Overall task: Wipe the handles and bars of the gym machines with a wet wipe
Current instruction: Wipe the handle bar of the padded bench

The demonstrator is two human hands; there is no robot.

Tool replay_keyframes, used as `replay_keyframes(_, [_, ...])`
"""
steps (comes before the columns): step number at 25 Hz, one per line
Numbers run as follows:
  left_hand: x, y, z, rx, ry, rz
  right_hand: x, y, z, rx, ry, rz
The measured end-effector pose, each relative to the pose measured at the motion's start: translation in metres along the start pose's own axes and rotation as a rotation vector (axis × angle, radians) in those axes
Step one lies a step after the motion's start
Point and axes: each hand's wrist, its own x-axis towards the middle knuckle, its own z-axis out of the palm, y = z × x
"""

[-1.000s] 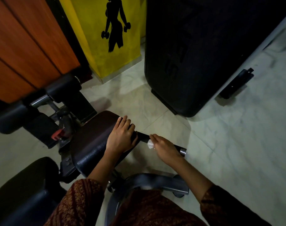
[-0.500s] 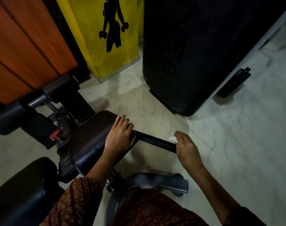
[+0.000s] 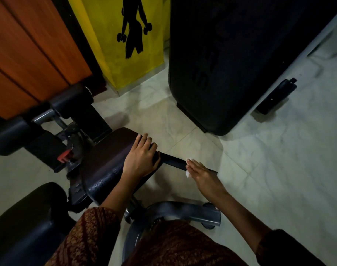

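A black handle bar (image 3: 173,160) sticks out to the right from a dark padded seat (image 3: 110,156) on the gym machine. My right hand (image 3: 202,174) lies over the bar's middle and grips it through a white wet wipe (image 3: 188,174), which peeks out above and below the bar. My left hand (image 3: 140,160) rests on the seat's right edge at the base of the bar, its fingers laid over the pad. The outer end of the bar shows past my right hand.
A tall black weight-stack housing (image 3: 231,64) stands behind, with a black foot (image 3: 277,96) to its right. A yellow pillar (image 3: 110,54), wood panelling (image 3: 29,50) and foam rollers (image 3: 69,100) are at left. A grey frame tube (image 3: 183,210) curves below; pale marble floor to the right.
My right hand slid with the wipe out to the bar's far end, then back toward the seat. My left hand has stayed on the pad.
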Motion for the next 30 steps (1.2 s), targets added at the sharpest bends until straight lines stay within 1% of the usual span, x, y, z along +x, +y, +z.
replay_keyframes(4, [0.0,0.0,0.0,0.01,0.004,-0.001,0.029,-0.023,-0.007,0.163,0.086,-0.058])
replay_keyframes(6, [0.001,0.001,-0.001,0.016,0.013,-0.001,0.049,-0.036,0.0,0.213,0.061,-0.042])
replay_keyframes(9, [0.0,0.002,-0.002,0.017,0.004,-0.003,0.055,-0.033,0.012,0.146,-0.023,-0.076])
replay_keyframes(10, [0.0,0.001,-0.002,0.019,-0.002,-0.002,0.048,-0.027,0.011,0.099,-0.024,-0.081])
replay_keyframes(12, [0.0,0.001,-0.001,0.016,0.0,-0.004,0.024,-0.014,0.008,0.023,0.033,-0.085])
replay_keyframes(15, [0.0,0.001,-0.001,0.008,0.01,-0.008,-0.009,-0.004,-0.009,0.018,0.121,-0.028])
replay_keyframes(16, [0.0,0.0,-0.001,0.005,0.017,-0.008,-0.01,-0.006,-0.012,0.02,0.162,-0.016])
replay_keyframes(17, [0.001,0.0,-0.001,0.003,0.019,-0.006,-0.003,-0.012,-0.018,0.047,0.166,-0.008])
replay_keyframes(20, [0.0,0.0,-0.002,0.025,0.001,-0.002,0.039,-0.036,-0.012,0.003,0.135,-0.055])
replay_keyframes(22, [0.001,0.001,-0.002,0.015,0.004,-0.004,0.063,-0.044,0.005,0.015,0.028,-0.086])
replay_keyframes(24, [0.001,0.0,-0.002,0.011,0.001,-0.007,0.065,-0.04,0.016,0.033,-0.04,-0.105])
replay_keyframes(26, [0.0,0.0,-0.002,0.017,-0.008,-0.006,0.045,-0.028,0.011,0.002,-0.13,-0.136])
replay_keyframes(28, [0.001,-0.001,0.0,0.005,-0.013,-0.009,0.016,-0.013,0.009,-0.061,-0.066,-0.14])
replay_keyframes(30, [0.0,0.0,0.0,-0.004,-0.007,-0.016,-0.013,-0.003,0.003,-0.108,-0.026,-0.09])
